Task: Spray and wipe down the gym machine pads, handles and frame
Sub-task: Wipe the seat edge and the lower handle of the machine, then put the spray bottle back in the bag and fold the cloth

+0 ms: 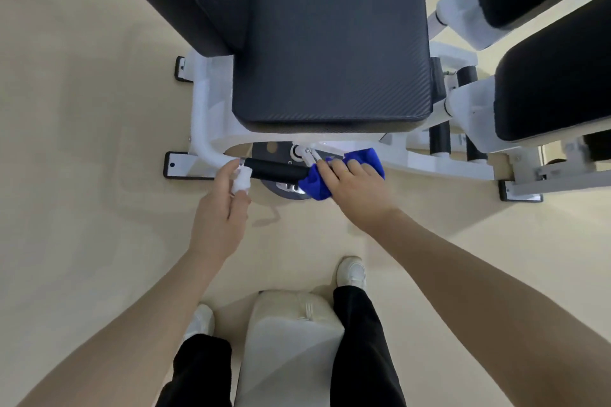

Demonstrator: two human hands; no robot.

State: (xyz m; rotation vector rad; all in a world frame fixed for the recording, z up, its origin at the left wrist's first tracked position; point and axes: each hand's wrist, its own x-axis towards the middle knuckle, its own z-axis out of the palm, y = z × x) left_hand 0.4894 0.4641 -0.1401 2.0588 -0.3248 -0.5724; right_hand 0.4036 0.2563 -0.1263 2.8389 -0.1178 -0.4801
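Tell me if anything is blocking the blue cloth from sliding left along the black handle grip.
Nothing visible lies on the grip between the blue cloth, under the right hand, and the left end. There the left hand holds a small white spray bottle right against the grip's end, so it would meet the cloth last.

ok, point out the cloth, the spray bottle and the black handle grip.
cloth (316, 182): head view, on the blue fold left of the right hand.
spray bottle (243, 177): head view, on its white top in the left hand.
handle grip (277, 170): head view, mid-length of the black sleeve.
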